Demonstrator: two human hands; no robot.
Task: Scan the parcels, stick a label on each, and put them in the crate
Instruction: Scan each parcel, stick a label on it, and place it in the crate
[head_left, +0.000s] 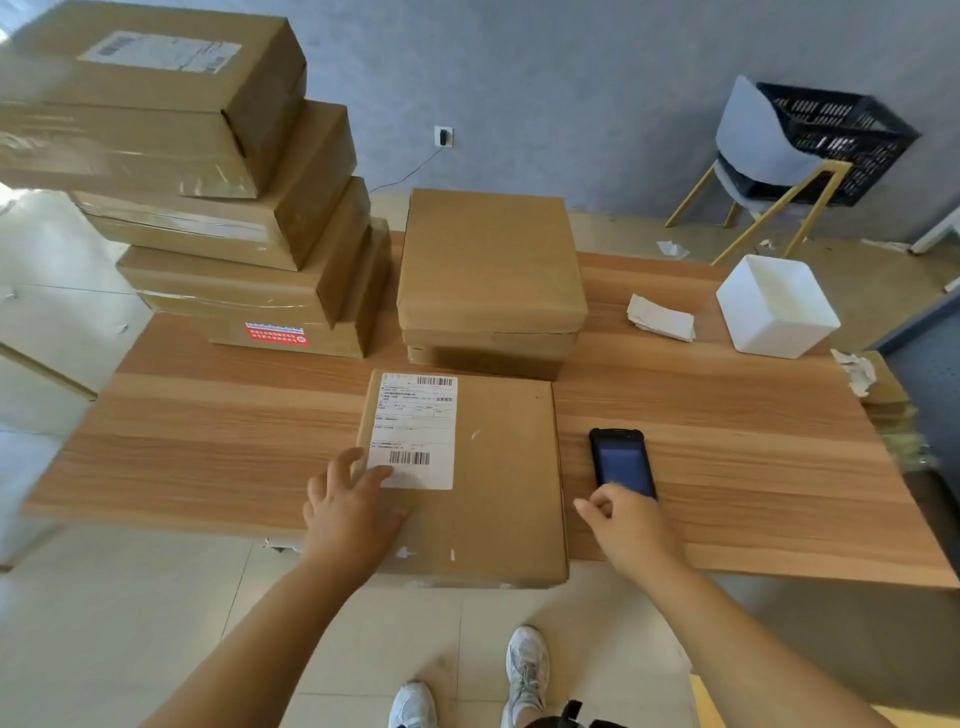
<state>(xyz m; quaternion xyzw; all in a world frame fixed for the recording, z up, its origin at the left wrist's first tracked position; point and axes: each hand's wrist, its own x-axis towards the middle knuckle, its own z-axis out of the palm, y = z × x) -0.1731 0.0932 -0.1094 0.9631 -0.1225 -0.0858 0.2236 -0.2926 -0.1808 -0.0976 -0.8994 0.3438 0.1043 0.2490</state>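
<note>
parcel (467, 478) front-centre | scanner (621, 460) right of it | stacks (249, 218) behind

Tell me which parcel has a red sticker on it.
The bottom parcel of the tall stack on the left: the red sticker sits on its front side. No other parcel shows one.

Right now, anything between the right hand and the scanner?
Nothing visible. The right hand has its fingers curled on the near end of the scanner, lying on the table right of the parcel.
</note>
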